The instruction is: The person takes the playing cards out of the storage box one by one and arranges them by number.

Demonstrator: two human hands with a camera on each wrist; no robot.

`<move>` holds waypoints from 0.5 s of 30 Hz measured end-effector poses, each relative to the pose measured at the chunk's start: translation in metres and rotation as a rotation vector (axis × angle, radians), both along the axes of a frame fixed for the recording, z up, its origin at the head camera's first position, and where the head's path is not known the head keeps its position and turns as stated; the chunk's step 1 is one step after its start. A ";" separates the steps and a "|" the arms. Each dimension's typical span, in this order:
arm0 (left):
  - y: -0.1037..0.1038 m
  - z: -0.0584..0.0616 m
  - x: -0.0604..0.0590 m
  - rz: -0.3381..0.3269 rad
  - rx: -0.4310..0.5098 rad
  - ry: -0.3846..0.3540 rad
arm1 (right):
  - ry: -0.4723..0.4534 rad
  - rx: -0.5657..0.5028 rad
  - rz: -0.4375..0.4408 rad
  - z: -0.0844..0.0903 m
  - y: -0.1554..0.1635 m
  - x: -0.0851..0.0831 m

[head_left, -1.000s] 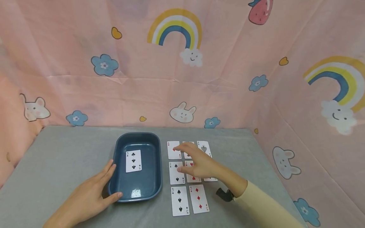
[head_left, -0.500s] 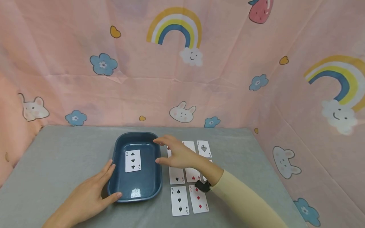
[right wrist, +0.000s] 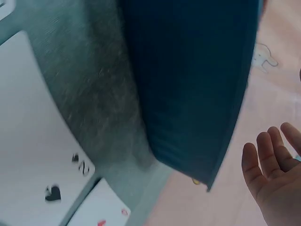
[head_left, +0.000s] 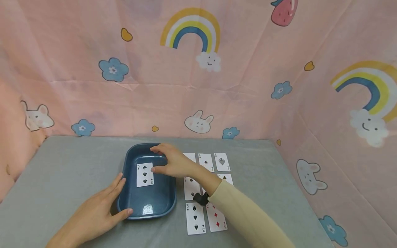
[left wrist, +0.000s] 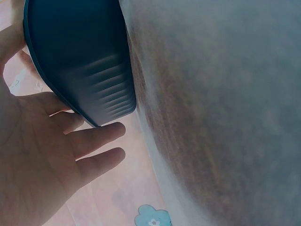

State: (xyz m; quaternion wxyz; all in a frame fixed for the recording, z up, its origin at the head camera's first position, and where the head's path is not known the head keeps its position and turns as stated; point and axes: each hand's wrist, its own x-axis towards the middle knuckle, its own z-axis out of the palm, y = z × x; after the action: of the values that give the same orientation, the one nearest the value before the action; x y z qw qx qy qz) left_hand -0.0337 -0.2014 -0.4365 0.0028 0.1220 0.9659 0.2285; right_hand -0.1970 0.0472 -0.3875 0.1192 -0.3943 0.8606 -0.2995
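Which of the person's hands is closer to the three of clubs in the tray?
Right hand hovers beside the three of clubs; left hand rests outside the tray.

Head high; wrists beside tray

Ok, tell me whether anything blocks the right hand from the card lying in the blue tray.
Nothing visible does. The right hand hovers over the blue tray, past its right rim, fingertips just above the three of clubs. The left hand rests against the tray's left wall, clear of the card. Whether the right hand holds a card, I cannot tell.
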 end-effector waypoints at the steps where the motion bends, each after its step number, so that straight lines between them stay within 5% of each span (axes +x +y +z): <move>1: 0.000 0.000 0.000 -0.001 0.001 0.004 | -0.001 0.004 -0.006 -0.002 -0.003 -0.001; 15: -0.001 -0.002 0.000 -0.022 0.008 0.008 | -0.048 0.135 -0.044 -0.029 -0.041 -0.004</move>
State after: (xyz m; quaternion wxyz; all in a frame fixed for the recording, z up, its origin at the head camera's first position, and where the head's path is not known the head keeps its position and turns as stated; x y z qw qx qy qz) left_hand -0.0335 -0.2019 -0.4383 0.0011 0.1334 0.9636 0.2318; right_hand -0.2007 0.0065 -0.4166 0.1595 -0.3589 0.8842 -0.2530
